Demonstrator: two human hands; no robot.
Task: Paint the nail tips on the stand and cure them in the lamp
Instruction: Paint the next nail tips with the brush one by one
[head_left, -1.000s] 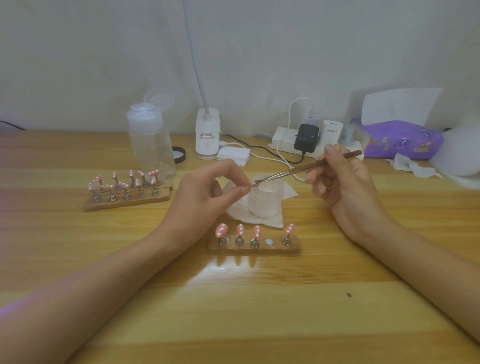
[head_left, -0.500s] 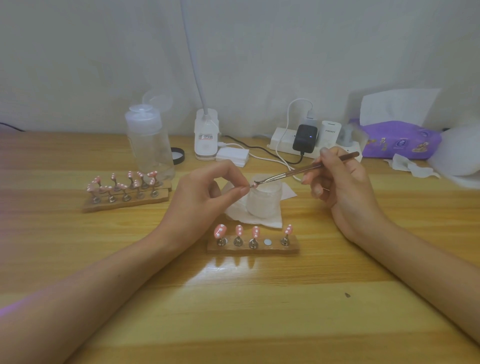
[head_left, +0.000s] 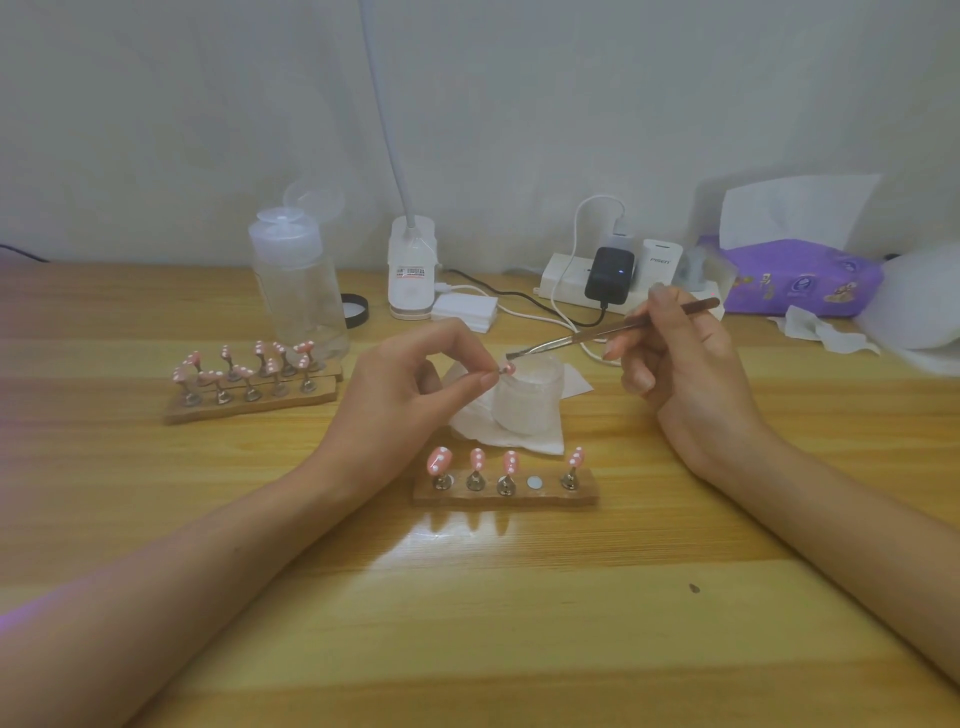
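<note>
Jar (head_left: 527, 397) behind stand (head_left: 505, 493), between hands.

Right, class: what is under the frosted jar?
A white tissue lies under the jar. Its middle is covered by the jar, its left edge partly by the left hand.

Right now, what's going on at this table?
A person is painting pink nail tips. The left hand pinches one tip by a frosted jar, while the right hand holds a thin brush with its bristles close to that tip. The near stand carries four tips and has one empty spot. A fuller stand sits to the left.
</note>
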